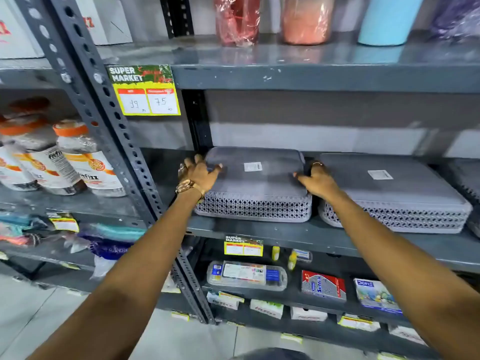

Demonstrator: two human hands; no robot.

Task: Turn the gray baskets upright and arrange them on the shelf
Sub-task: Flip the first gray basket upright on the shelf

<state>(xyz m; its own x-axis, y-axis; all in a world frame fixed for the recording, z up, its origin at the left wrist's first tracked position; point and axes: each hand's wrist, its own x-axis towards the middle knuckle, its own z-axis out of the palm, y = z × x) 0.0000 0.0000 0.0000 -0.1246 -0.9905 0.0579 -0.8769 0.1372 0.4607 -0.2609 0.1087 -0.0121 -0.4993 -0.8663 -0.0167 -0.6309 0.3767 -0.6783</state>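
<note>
Two gray lattice-sided baskets lie upside down on the middle shelf point(298, 233). The left basket point(255, 185) shows its flat bottom with a white sticker. My left hand point(200, 172) rests on its left top edge with fingers spread. On the basket's right top edge sits my right hand point(315, 179), fingers curled into the gap between the two baskets. The second basket point(394, 193) lies just to the right, also bottom up with a sticker. The corner of a third gray basket point(471, 190) shows at the far right edge.
A perforated metal upright point(122, 141) stands left of the baskets. Rolled mats in red, orange and blue stand on the shelf above point(311, 71). Orange-capped jars point(85, 157) fill the left shelving. Packaged goods lie on the lower shelves. A yellow price tag point(146, 100) hangs above.
</note>
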